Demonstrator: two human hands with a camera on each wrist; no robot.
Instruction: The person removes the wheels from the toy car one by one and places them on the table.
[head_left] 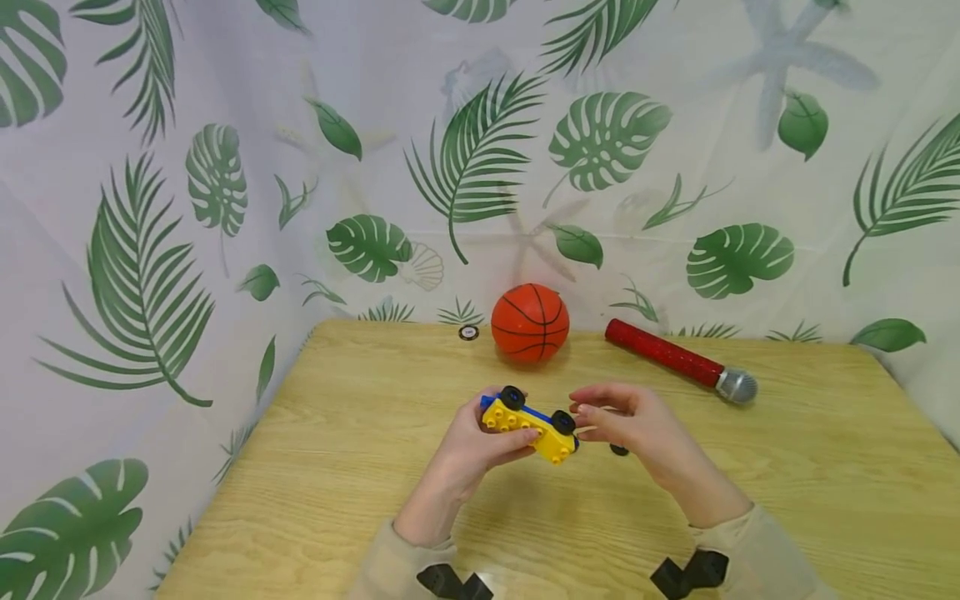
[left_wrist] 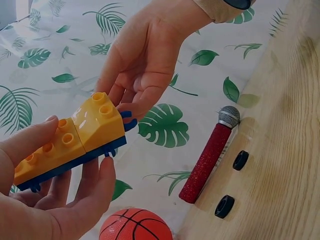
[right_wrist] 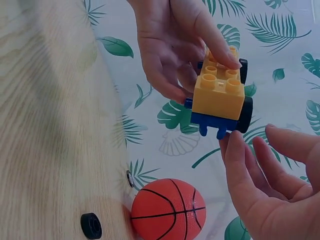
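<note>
My left hand (head_left: 491, 437) grips a toy car (head_left: 529, 426) made of yellow studded bricks on a blue base, holding it above the table's middle. In the right wrist view the car (right_wrist: 220, 92) has black wheels on one side and bare blue pegs on the other. My right hand (head_left: 600, 417) sits at the car's right end with loosely curved fingers (left_wrist: 131, 107) touching the blue base and holds nothing. Two loose black wheels (left_wrist: 240, 160) (left_wrist: 224, 206) lie on the table; the head view shows only one wheel (head_left: 619, 450), just under the right hand.
An orange toy basketball (head_left: 529, 322) sits at the back of the wooden table (head_left: 787, 500), with a small round disc (head_left: 468, 332) to its left. A red glitter microphone (head_left: 678, 360) lies at the back right. Leaf-print cloth (head_left: 225, 208) walls the table in.
</note>
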